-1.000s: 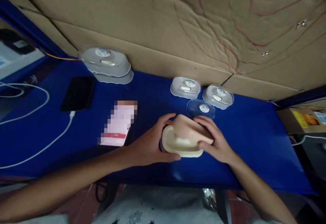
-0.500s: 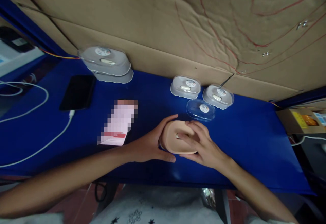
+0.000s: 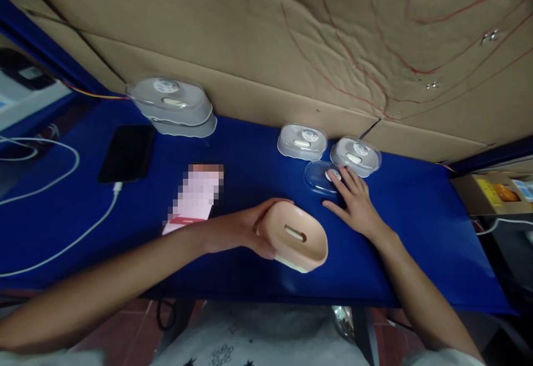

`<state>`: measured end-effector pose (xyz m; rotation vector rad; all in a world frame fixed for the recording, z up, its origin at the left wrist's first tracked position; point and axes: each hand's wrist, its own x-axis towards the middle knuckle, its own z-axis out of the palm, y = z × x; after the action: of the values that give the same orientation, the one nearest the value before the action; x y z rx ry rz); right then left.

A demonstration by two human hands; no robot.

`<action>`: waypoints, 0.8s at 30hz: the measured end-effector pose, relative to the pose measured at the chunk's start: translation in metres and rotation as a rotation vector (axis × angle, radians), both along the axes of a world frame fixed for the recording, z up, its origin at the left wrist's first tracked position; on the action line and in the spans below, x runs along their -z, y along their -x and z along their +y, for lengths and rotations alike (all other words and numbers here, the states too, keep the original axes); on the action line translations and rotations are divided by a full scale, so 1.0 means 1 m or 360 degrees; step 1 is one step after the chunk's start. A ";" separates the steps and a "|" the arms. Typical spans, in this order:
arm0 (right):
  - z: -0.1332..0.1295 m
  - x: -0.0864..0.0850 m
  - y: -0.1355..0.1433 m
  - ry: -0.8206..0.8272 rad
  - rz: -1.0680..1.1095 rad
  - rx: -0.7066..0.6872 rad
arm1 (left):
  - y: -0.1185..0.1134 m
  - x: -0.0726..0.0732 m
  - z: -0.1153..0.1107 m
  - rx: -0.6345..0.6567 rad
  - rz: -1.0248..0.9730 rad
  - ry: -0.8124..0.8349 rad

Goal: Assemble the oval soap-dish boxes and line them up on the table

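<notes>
A: In the head view, with the peach dish (image 3: 293,246) as the clock's centre, what surrounds it?

B: A clear lid (image 3: 317,181) at one o'clock; behind it, one grey box (image 3: 297,148) at twelve and another grey box (image 3: 353,163) at one. A grey stack (image 3: 179,108) stands between ten and eleven. The lit phone (image 3: 195,196) and dark phone (image 3: 127,154) lie towards ten, a white cable (image 3: 117,188) plugged into the latter. A carton (image 3: 485,194) stands near three, and a cardboard wall (image 3: 208,33) bounds the far side of the blue table (image 3: 425,260).

A: The hands?

B: The left hand (image 3: 247,230), at nine, grips the dish's end, thumb on the near side. The right hand (image 3: 357,204), at two, has spread fingers over the lid, partly blocking its label (image 3: 333,175); I can't tell whether they press down.

A: Counts?

B: One dish over one cream base (image 3: 293,264), one loose lid, two single grey boxes, two phones. The stack shows two layers.

A: Hard to make out?

B: The lit phone's screen is pixelated, its near end behind the left forearm (image 3: 154,263). The carton runs off the edge at three. Whether the base touches the table, I can't say.
</notes>
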<state>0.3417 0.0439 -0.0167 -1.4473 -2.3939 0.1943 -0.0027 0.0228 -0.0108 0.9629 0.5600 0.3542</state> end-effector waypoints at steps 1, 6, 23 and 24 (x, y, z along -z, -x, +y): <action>0.001 0.001 -0.002 0.0016 0.0003 0.0025 | 0.000 0.000 0.000 -0.0007 -0.0022 0.0037; -0.013 -0.011 0.010 0.0222 0.0527 0.0037 | -0.002 -0.001 -0.003 -0.0173 0.0053 -0.0091; -0.049 -0.016 0.044 -0.0065 0.0262 -0.0439 | -0.007 -0.006 -0.003 -0.0344 -0.0045 -0.0362; -0.050 -0.017 0.045 -0.0094 0.0245 -0.0452 | -0.007 -0.006 -0.003 -0.0330 -0.0054 -0.0338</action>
<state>0.2966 -0.0064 0.0001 -1.0230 -2.4449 0.2890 0.0039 0.0196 -0.0045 1.1033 0.6012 0.6242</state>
